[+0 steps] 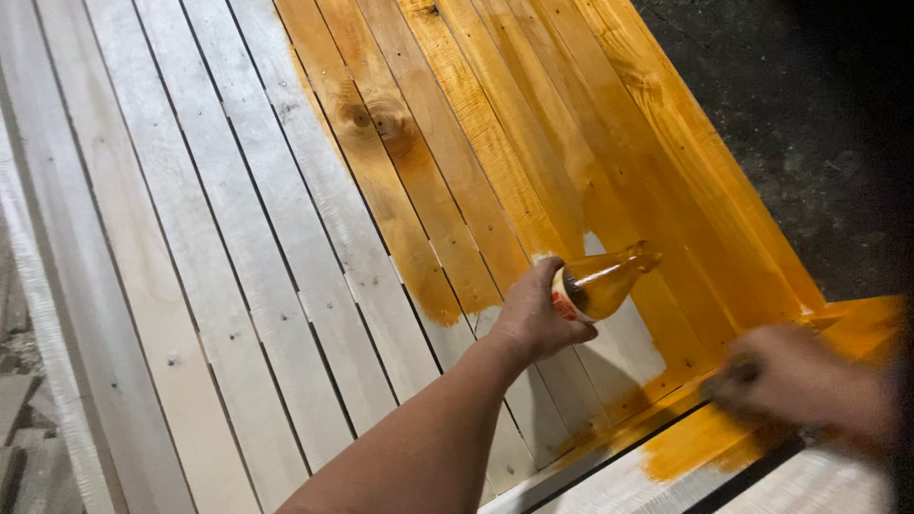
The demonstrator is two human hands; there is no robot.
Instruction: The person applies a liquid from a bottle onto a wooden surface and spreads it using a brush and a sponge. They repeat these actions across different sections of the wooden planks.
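My left hand (535, 314) grips a clear bottle (602, 281) of orange stain by its base, tilted with its neck pointing right over the slatted wooden panel (238, 286). My right hand (800, 381) is blurred at the lower right, closed around something small and dark that I cannot make out, resting on the panel's stained front rail (705, 438). The right part of the panel is wet orange (533, 124); the left part is bare pale wood.
A dark rough floor (809, 124) lies beyond the panel's right edge. Grey stone or concrete blocks (14, 409) sit at the far left. A small bare patch (624, 333) remains among the orange slats under the bottle.
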